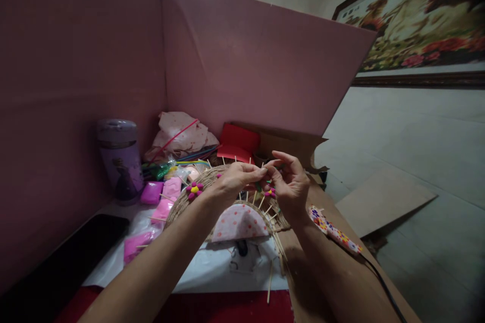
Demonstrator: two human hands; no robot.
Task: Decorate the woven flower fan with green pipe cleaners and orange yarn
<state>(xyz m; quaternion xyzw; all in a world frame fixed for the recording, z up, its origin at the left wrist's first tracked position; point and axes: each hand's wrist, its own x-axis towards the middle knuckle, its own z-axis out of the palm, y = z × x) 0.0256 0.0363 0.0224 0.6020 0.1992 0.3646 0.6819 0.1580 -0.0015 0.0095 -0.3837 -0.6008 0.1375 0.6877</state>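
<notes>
My left hand [240,177] and my right hand [292,186] meet above a round craft piece wound with twine [178,207]. Fingertips of both hands are pinched together around a small dark green piece [259,186], perhaps soft clay, mostly covered by the fingers. Thin wooden sticks [262,202] radiate from the twine ring. On the ring sits a magenta flower with a yellow centre [194,190]; a similar flower [270,192] shows beneath my right hand. A half-round of white dotted fabric [240,224] edged with twine lies below my wrists.
At left stand a purple tumbler [121,161] and a dark flat object [76,257]. Pink clay packets [152,193] lie beside the ring. A flower-patterned tool with a cable [335,229] rests at right. Pink panels [257,60] enclose the back and left.
</notes>
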